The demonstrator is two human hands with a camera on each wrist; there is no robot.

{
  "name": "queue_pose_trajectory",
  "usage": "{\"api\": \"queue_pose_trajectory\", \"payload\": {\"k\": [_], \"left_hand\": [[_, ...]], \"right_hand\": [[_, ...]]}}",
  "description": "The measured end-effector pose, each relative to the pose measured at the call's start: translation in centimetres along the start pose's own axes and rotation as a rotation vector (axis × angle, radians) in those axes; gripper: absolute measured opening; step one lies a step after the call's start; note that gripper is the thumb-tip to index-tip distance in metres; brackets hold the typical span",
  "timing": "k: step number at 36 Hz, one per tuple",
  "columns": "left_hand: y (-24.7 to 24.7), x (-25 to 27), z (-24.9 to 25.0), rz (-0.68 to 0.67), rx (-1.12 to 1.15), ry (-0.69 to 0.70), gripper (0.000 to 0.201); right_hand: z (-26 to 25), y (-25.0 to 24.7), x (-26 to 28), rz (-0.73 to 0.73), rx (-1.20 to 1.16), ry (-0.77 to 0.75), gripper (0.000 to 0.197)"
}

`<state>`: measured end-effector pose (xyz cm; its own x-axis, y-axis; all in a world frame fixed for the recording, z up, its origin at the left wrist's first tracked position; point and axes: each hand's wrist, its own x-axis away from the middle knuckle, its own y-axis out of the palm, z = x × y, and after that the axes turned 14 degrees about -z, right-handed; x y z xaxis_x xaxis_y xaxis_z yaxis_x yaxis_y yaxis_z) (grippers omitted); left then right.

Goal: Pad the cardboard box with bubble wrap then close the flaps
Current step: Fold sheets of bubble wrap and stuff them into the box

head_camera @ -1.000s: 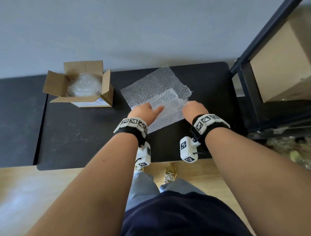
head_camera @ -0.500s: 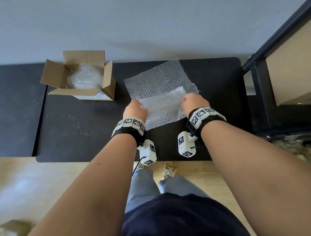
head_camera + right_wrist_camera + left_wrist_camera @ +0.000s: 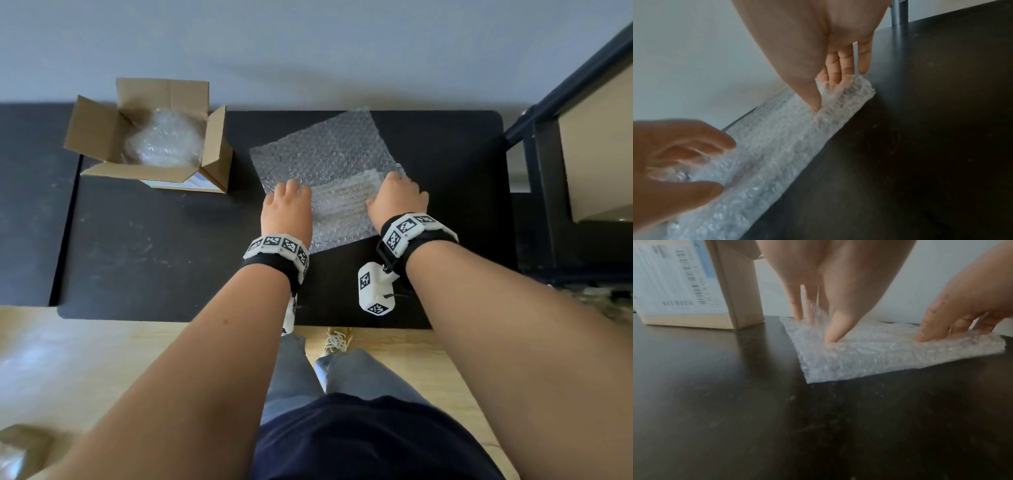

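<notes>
The cardboard box (image 3: 102,126) stands open at the table's back left, all flaps up, with a wad of bubble wrap (image 3: 164,140) inside. To its right a bubble wrap sheet (image 3: 322,150) lies flat on the black table (image 3: 154,260), its near part folded over on itself (image 3: 342,205). My left hand (image 3: 289,202) pinches the fold's left end, thumb (image 3: 830,337) on top and fingers behind. At the right end my right hand (image 3: 397,195) does the same, thumb (image 3: 816,105) pressing into the wrap. The labelled box side (image 3: 735,288) is just left of my left hand.
A black metal shelf (image 3: 541,171) with a large carton (image 3: 596,144) stands against the table's right end. A second black table (image 3: 27,205) adjoins on the left. The wall runs close behind. On the wooden floor at lower left lies another box (image 3: 20,448).
My left hand went from lying flat on the sheet to pinching the fold's left end. Both hands have carried the folded edge a little farther over the sheet.
</notes>
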<state>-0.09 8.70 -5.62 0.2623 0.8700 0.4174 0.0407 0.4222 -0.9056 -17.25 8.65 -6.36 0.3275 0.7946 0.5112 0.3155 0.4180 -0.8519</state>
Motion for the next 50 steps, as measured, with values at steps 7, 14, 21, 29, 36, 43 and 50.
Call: {"api": "queue_pose_trajectory", "payload": {"k": [7, 14, 21, 29, 36, 43, 50], "left_hand": [[-0.4, -0.2, 0.6, -0.088, -0.001, -0.020, 0.041], [-2.1, -1.1, 1.0, -0.057, 0.092, -0.038, 0.054], [-4.9, -2.1, 2.0, -0.157, 0.263, -0.042, 0.054], [-7.3, -1.7, 1.9, -0.228, 0.406, -0.120, 0.023], [-9.1, -1.1, 1.3, -0.078, 0.719, -0.152, 0.024], [-10.3, -0.4, 0.9, -0.048, 1.153, -0.130, 0.014], [-10.5, 0.6, 0.5, -0.044, 1.216, -0.116, 0.018]], "right_hand": [[0.0, -1.0, 0.0, -0.040, -0.025, -0.051, 0.030], [-0.2, -2.3, 0.6, -0.031, -0.014, -0.125, 0.027], [0.1, -4.5, 1.4, 0.018, -0.133, -0.240, 0.015], [-0.2, -7.0, 3.0, 0.030, -0.272, -0.298, 0.008], [-0.8, -8.3, 3.4, 0.012, -0.486, -0.159, 0.056], [-1.4, -9.2, 4.8, -0.203, -0.736, -0.188, 0.049], [-1.4, -9.3, 5.2, -0.249, -0.866, -0.263, 0.015]]}}
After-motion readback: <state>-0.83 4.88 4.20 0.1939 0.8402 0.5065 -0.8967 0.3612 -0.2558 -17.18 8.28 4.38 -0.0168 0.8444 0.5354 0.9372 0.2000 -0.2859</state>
